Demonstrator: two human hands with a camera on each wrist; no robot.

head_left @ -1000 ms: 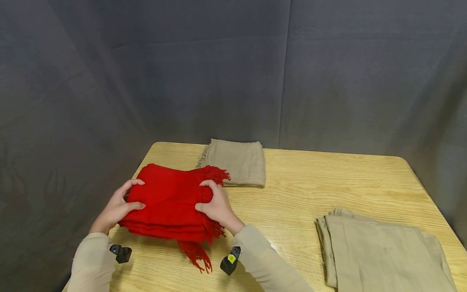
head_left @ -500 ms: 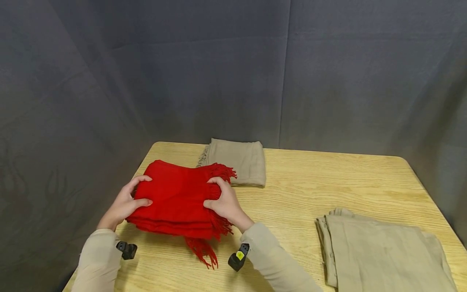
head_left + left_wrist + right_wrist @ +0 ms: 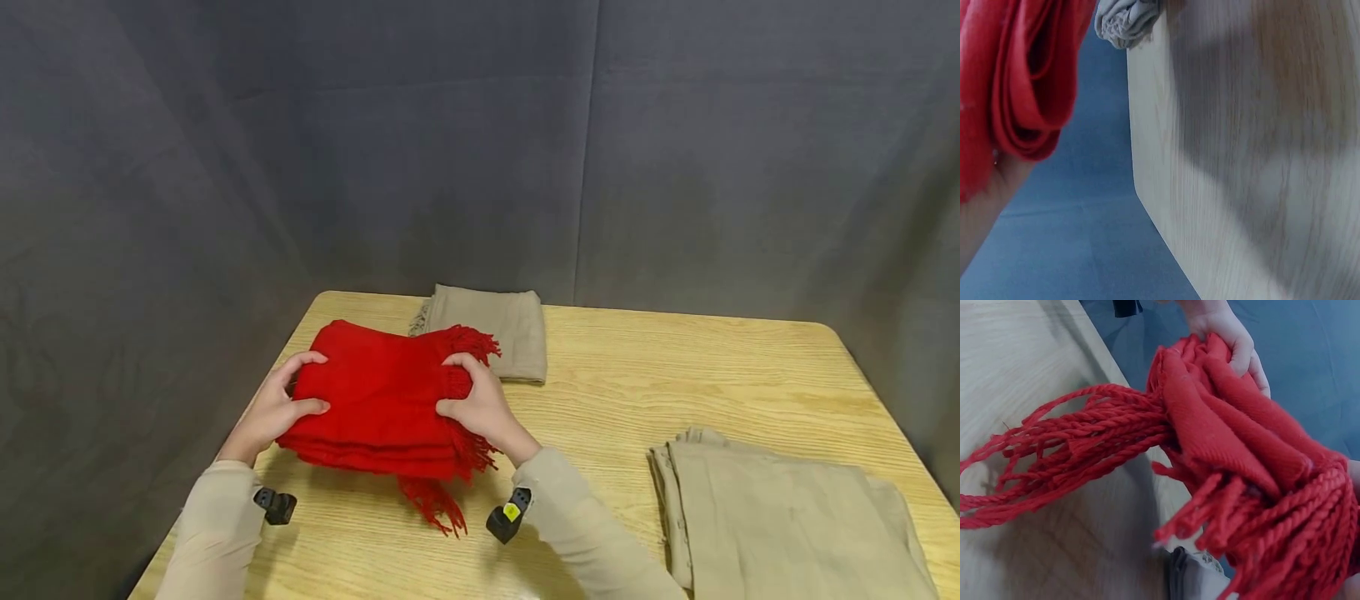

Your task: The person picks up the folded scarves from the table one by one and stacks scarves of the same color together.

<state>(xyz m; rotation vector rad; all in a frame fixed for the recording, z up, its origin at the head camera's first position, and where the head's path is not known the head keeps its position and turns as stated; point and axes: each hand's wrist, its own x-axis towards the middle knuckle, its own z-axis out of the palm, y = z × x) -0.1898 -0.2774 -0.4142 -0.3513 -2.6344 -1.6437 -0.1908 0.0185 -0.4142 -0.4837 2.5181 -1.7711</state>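
A folded red scarf [image 3: 382, 392] with twisted fringe [image 3: 1072, 437] is held between both hands, raised off the table, its layers stacked. My left hand [image 3: 277, 408] grips its left end, thumb and a finger on top and the other fingers hidden beneath. At the fringed right end, my right hand [image 3: 483, 404] grips it the same way. One bunch of fringe hangs down below the front edge. In the left wrist view the scarf's folded layers [image 3: 1035, 81] show beside the left hand, above the table's shadowed surface.
Behind the scarf, a folded beige fringed cloth [image 3: 502, 333] lies at the table's back edge, partly overlapped in the head view. A larger folded beige cloth [image 3: 787, 517] lies at the front right. The wooden table [image 3: 637, 375] is bordered by grey curtains [image 3: 450, 167].
Both hands have carried the red scarf to the right and slightly away from the person, with the grip unchanged. The beige cloths have stayed in place.
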